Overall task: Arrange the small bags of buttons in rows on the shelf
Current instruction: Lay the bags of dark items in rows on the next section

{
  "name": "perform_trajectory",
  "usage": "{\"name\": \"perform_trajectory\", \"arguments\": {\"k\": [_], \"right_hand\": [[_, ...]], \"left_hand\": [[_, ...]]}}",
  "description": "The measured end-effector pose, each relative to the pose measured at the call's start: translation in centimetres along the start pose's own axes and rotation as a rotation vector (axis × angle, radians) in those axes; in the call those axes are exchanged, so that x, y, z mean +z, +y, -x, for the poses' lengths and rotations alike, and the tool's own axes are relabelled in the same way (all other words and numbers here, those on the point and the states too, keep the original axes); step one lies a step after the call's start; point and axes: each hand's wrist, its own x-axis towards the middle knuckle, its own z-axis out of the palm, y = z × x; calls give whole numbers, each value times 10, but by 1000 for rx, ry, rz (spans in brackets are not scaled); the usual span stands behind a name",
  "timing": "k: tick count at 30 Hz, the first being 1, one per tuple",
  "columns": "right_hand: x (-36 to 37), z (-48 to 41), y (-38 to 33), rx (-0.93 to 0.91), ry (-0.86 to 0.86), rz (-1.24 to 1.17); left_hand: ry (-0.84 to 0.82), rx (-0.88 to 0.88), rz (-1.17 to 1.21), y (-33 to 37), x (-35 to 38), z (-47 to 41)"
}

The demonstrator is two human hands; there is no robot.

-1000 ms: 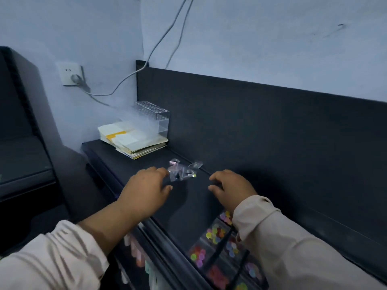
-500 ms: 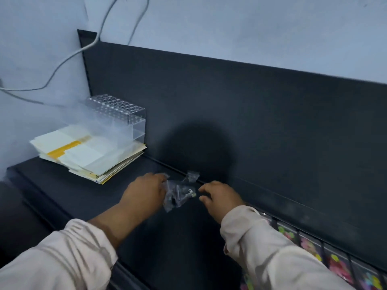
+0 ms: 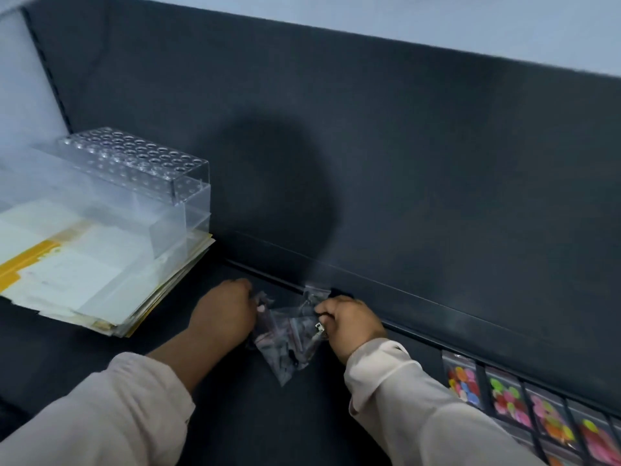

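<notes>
Left hand point(image 3: 223, 314) and right hand point(image 3: 353, 322) each grip one clump of small clear button bags point(image 3: 289, 338) between them, down at the dark shelf point(image 3: 235, 418) and to the right of the paper stack point(image 3: 84, 270).

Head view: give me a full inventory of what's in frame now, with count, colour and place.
clear bags: small bunch, count unclear, transparent with dark contents, mid-shelf between the hands
button bags: at least four in a row, clear with multicoloured buttons, shelf's right end by the back panel
shelf: one, black
back panel: one, dark grey, behind shelf
acrylic rack: one, clear, with holes, on the paper stack, left
paper stack: one, white and yellow, shelf's left
left hand: grips the bunch's left side
right hand: pinches its right side
</notes>
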Motion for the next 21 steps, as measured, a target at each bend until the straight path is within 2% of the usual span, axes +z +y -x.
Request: {"name": "perform_trajectory", "arguments": {"k": [4,8,11,14,18,21], "right_hand": [[7,-8,2,23,-58,44],[7,-11,0,44,-101,68],[7,-10,-1,85,-121,68],[6,-5,-1,129,-75,10],[-1,-1,1,304,41,-270],[-15,7,-2,446,52,-691]], "left_hand": [[-54,-12,-13,-4,8,-15],[-83,-26,118,-4,9,-19],[-52,-86,278,0,7,-18],[-17,-193,543,3,4,-18],[-70,-291,844,6,-6,-16],[-182,-312,988,14,-18,-10]]}}
